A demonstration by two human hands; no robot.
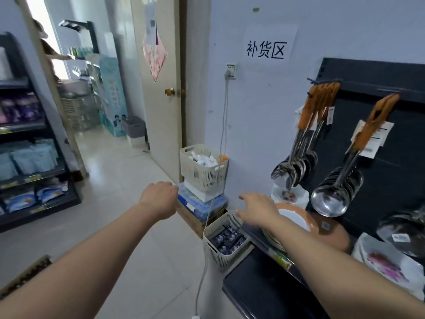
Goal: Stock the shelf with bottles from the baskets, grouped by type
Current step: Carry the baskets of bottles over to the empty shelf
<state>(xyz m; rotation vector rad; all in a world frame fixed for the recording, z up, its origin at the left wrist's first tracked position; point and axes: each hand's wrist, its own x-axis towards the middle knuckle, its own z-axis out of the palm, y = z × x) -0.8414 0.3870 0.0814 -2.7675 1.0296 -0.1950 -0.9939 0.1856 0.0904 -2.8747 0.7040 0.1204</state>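
Two cream perforated baskets stand by the wall. The upper basket (202, 171) rests on stacked boxes and holds white packs or bottles. The lower basket (220, 247) sits on the floor with several dark blue items inside. My left hand (158, 199) hovers left of the upper basket, fingers curled under, nothing visible in it. My right hand (257, 212) reaches over the lower basket's far rim with fingers spread and empty.
A black display rack (377, 139) on the right carries hanging ladles (331, 199) and spoons, with plates (296, 217) on its shelf. A dark shelf (30, 157) of bagged goods stands left. A white cable (207, 238) hangs from the wall socket. Another person is beyond the open door.
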